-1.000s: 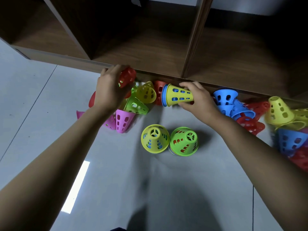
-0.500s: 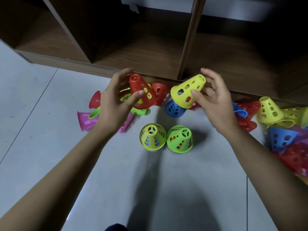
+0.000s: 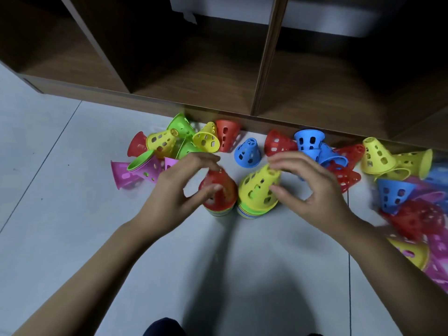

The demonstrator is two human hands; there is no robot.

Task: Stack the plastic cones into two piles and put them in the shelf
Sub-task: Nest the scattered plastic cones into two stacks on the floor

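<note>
Topping unlabelled piles: red cone [image 3: 219,190], yellow cone [image 3: 259,187]

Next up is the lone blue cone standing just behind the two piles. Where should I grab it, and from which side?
Take the blue cone by its narrow top, pinching the perforated wall from above. It stands wide rim down on the floor, tilted slightly, with bare floor around it, so nothing blocks fingers coming straight down. The right hand is nearer, though both hands look busy at the piles.
</note>
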